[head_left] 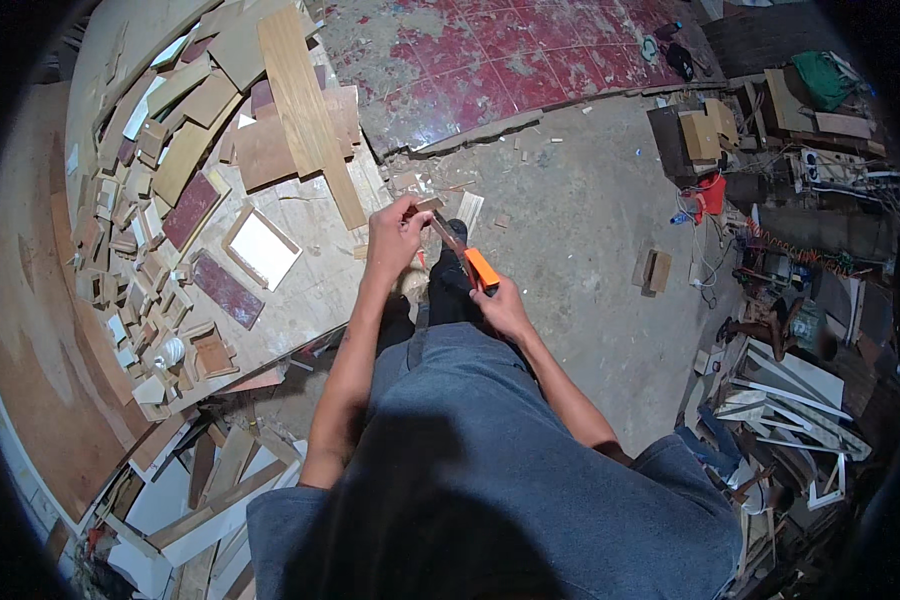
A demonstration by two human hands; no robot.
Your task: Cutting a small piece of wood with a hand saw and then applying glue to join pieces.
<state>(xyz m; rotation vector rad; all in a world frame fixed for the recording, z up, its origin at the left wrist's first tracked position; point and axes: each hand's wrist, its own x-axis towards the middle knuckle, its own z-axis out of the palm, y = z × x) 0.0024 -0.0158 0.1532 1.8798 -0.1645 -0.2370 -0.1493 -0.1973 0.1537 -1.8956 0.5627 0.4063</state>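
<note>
My right hand [506, 308] is closed around an orange-and-black-handled tool [482, 270], whose exact kind I cannot make out. A narrow, dark metal-looking strip [449, 232] runs from it up toward my left hand [398, 232]. The fingers of my left hand are pinched on a small brown piece [429, 204] at the far end of that strip. Whether piece and strip are joined or only touching cannot be told. Both hands are held in front of my body, just right of the worktable [320, 300].
Wood offcuts [185, 150], a long board [305, 100] and a small frame with a white panel [262, 248] lie on the table. Scraps [220, 490] are heaped below it. A block [653, 271] sits on the concrete floor; clutter with a red container [710, 195] lines the right.
</note>
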